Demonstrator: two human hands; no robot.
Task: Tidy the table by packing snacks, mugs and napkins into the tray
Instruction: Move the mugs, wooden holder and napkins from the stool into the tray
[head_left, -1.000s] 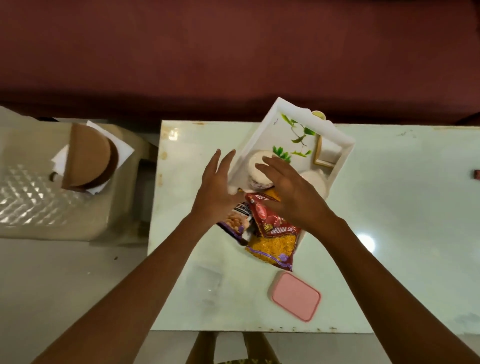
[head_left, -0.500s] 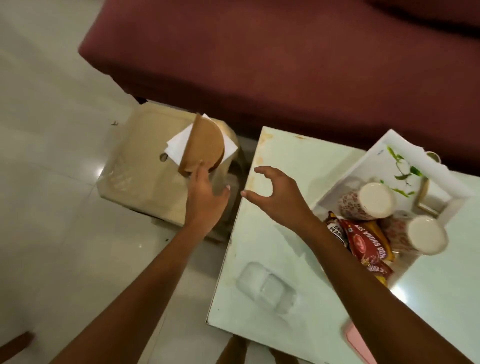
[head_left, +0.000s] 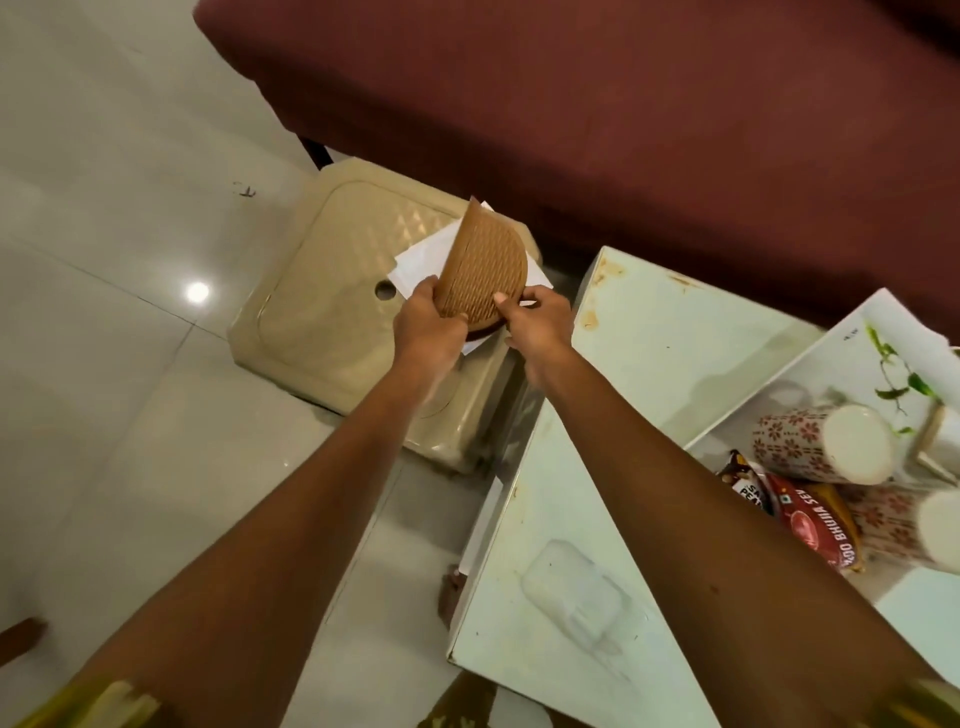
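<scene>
While napkin holder (head_left: 483, 270) sits at beige stool (head_left: 322, 291), left of table (head_left: 665, 338), left hand (head_left: 428, 325) grips its left edge, fingers curled; right hand (head_left: 537, 319) pinches right edge, thumb on ribbed face. Inside it, white napkins (head_left: 421, 260). Far right, tray (head_left: 831, 353) holds mugs (head_left: 810, 449), snack packets (head_left: 810, 519).

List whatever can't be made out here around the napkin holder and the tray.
Head view only.
Napkin holder base: covered by the left hand and right hand gripping it.
Napkins: count hidden behind the holder's brown face.
Lower mug and tray: cut off by the right edge.
Snack packets: partly behind the right forearm; labels incomplete.
</scene>
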